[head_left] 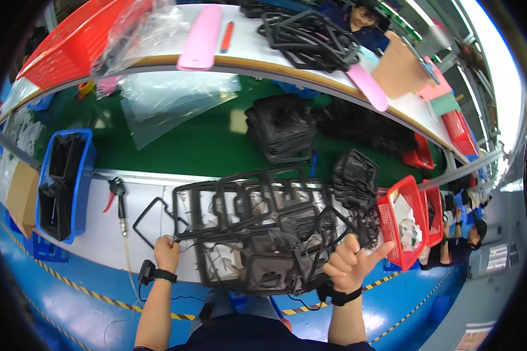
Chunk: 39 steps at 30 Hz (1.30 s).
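Observation:
My left hand (167,253) pinches the lower corner of a thin black rectangular frame (141,215) at the left end of a pile. Over the pile's right side my right hand (350,264) is raised, its thumb stretched out and its fingers half bent and apart. I see nothing in it. The pile of black plastic frames (257,229) covers the middle of the white bench, the frames overlapping and some crossed by dark strips. Both wrists wear black bands. A denser stack of small black frames (355,175) rises just beyond my right hand.
Left on the bench lies an air blow gun (117,196) with a red lever, next to a blue basket (82,193) of black parts. A red basket (414,234) stands at the right. Across the back runs a raised shelf (240,63); a person (363,23) is behind it.

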Available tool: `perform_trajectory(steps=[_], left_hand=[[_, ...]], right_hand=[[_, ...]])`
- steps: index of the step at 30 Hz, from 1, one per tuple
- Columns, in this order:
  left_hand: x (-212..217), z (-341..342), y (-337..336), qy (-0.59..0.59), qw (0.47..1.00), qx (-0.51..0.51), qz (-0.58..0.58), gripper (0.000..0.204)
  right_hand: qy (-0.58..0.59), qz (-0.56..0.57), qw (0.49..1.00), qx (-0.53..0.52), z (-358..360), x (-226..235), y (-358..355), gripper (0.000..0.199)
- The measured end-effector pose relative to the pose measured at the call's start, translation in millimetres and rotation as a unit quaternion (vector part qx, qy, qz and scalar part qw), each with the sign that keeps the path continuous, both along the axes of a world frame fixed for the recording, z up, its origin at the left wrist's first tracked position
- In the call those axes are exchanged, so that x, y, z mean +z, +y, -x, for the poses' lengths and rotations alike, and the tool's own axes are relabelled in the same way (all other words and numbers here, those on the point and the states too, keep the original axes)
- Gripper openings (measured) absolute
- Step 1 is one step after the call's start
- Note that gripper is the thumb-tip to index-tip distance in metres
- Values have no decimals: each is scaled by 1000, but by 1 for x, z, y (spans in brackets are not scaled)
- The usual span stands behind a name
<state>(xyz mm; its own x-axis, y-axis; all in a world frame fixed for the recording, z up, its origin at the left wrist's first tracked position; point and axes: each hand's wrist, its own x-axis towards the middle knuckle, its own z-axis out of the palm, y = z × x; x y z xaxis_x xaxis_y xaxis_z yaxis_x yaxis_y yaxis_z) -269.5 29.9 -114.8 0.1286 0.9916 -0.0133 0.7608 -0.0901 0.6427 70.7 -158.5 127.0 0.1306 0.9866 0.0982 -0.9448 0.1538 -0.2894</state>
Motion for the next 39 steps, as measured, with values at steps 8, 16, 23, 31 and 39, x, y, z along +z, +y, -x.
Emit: perform_trajectory(steps=[8,16,23,31,39], left_hand=[[79,-35,-6,26,996,-64,-64,12],[264,-106,-88,-437,808,-390,63,41],[148,-60,-17,-353,932,-63,51,24],[10,-55,83,29,997,56,45,26],[98,-54,54,-464,833,-7,301,11]], right_hand=[[12,-131,988,75,27,-5,-1,80],[-642,157,744,-95,107,-46,36,28],[-218,217,951,-24,75,-36,52,6],[-308,309,899,29,97,-48,113,34],[-418,354,828,120,132,-116,197,32]])
